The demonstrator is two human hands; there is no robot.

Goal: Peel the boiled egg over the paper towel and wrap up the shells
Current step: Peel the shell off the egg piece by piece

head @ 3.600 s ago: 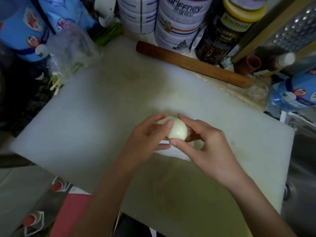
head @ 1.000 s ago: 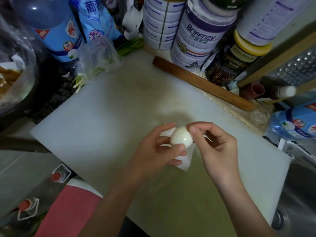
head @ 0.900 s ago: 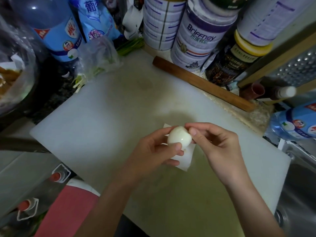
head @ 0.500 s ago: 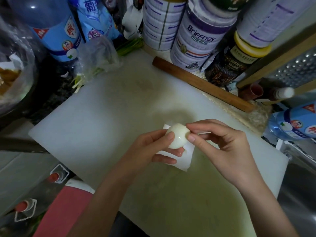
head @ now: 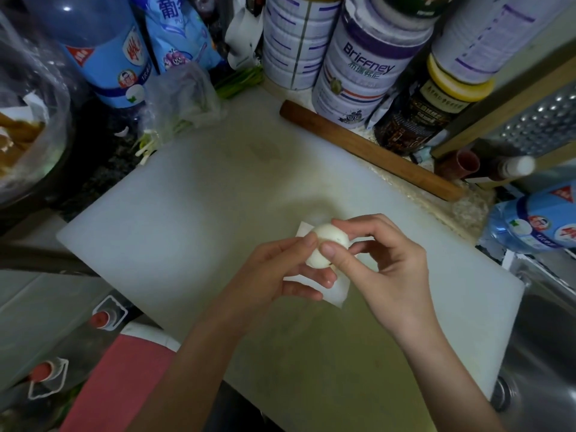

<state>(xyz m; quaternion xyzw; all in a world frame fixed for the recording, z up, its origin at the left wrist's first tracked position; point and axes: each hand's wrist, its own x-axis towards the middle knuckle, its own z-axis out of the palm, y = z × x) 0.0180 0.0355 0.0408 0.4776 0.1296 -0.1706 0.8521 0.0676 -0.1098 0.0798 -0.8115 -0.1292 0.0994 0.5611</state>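
Observation:
A white boiled egg point(head: 325, 244) is held above a small white paper towel point(head: 335, 293) that lies on the white cutting board point(head: 187, 219). My left hand point(head: 274, 275) grips the egg from the left and below with curled fingers. My right hand point(head: 383, 260) pinches the egg's right side between thumb and forefinger. The towel is mostly hidden under both hands; only its far corner and near right corner show. Whether shell bits lie on the towel cannot be seen.
A wooden rolling pin point(head: 367, 149) lies along the board's far edge. Behind it stand tins point(head: 358, 67), a dark jar point(head: 433, 107) and blue-labelled bottles point(head: 106, 48). A plastic bag of greens point(head: 180, 104) sits at the far left. A metal sink point(head: 548, 353) is on the right.
Both hands kept the egg over the towel and turned it slightly. My right thumb slid onto the egg's near right side.

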